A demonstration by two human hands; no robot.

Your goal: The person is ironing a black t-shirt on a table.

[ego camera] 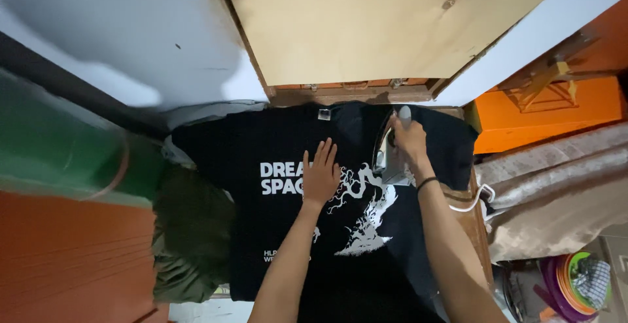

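Black printed T-shirt [288, 166] under flat, released left hand [320, 176]; right hand [409, 136] clenched on iron [391, 159].

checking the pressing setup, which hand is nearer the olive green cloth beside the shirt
Left. The left hand lies flat on the black shirt, closer to the olive cloth; the right hand holds the iron, farther away.

Wooden table [472, 215], black printed t-shirt [288, 231] spread flat

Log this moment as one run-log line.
left hand: flat on black T-shirt | right hand: gripping iron on shirt | beside: olive garment
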